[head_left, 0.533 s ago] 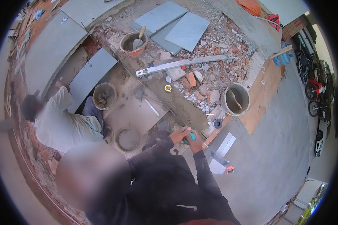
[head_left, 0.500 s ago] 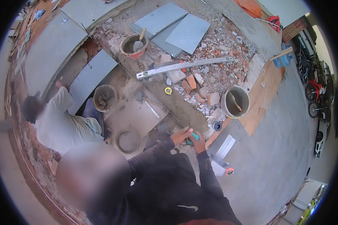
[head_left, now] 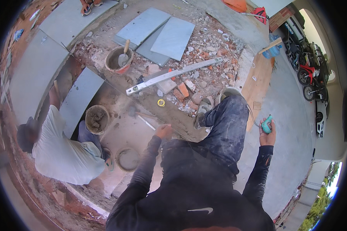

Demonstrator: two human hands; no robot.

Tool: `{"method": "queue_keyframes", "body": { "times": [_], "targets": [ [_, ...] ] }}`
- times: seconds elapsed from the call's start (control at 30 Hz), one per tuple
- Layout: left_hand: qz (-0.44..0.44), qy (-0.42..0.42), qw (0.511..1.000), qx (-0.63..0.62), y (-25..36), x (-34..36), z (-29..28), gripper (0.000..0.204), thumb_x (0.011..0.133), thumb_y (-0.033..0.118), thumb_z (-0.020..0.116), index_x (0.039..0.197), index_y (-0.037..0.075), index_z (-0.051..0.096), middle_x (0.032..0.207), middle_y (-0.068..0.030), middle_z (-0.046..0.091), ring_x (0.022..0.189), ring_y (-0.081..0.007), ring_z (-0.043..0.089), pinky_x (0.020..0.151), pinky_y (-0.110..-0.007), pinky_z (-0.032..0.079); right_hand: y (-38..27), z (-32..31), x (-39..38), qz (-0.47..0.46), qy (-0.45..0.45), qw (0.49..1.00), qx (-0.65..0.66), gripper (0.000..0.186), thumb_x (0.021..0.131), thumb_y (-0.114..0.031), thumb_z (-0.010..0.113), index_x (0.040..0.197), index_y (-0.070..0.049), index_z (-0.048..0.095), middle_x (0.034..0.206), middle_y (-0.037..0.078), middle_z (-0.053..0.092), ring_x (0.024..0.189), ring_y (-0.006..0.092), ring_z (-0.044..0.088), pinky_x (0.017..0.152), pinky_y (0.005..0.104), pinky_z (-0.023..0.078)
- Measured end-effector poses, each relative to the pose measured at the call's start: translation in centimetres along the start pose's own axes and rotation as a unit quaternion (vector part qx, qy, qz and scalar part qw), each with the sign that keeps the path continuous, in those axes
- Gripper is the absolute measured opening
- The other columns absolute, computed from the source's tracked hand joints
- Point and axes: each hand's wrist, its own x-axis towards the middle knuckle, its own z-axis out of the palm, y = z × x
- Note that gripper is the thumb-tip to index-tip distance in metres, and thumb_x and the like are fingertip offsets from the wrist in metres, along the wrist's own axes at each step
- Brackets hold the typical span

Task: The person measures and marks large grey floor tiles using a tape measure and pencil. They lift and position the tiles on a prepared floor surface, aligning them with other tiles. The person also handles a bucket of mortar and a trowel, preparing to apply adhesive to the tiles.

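Observation:
My right hand, out to the right above the grey floor, is closed round a teal, teardrop-shaped reel. A thin dark cord seems to hang beside it. My left hand is closed in front of my body, near a thin stretched string and a light stick on the ground; what its fingers hold, if anything, is too small to make out. Beyond it lie a yellow tape roll and strips of wet mortar. My bent leg partly covers a mortar bucket.
A co-worker in a light shirt crouches at left beside a bucket of mortar. Another person's hands show at the top left. Ahead are a bucket with a trowel, grey slabs, a long metal level and broken bricks.
My hands have moved apart: the right has carried the teal reel far right, while the left has drawn left. My bent leg has come into view over the bucket at right.

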Motion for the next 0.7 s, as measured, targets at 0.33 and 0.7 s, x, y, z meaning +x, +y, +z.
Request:
{"method": "queue_keyframes", "body": {
  "times": [0.33,0.7],
  "targets": [
    [-0.253,0.253,0.916,-0.181,-21.6,1.0,-8.2,0.043,0.085,0.045,0.051,0.109,0.010,0.054,0.096,-0.0108,0.065,0.077,-0.0241,0.063,0.066,-0.036,0.049,2.4,2.5,8.1,0.027,-0.040,0.998,0.040,0.029,0.083,-0.010,0.055,0.109,0.001,0.051,0.101,0.016,0.058,0.093,0.0284,0.058,0.081,0.0343,0.049],
    [-0.323,0.314,0.892,-0.021,-13.6,7.9,-8.6,0.033,0.084,0.038,0.053,0.104,0.011,0.055,0.085,-0.0111,0.064,0.062,-0.0231,0.060,0.055,-0.037,0.047,10.2,9.7,36.0,0.070,-0.047,0.964,-0.254,0.034,0.075,-0.013,0.065,0.106,-0.005,0.052,0.091,0.012,0.060,0.082,0.0261,0.062,0.068,0.0351,0.053]
  ]
}}
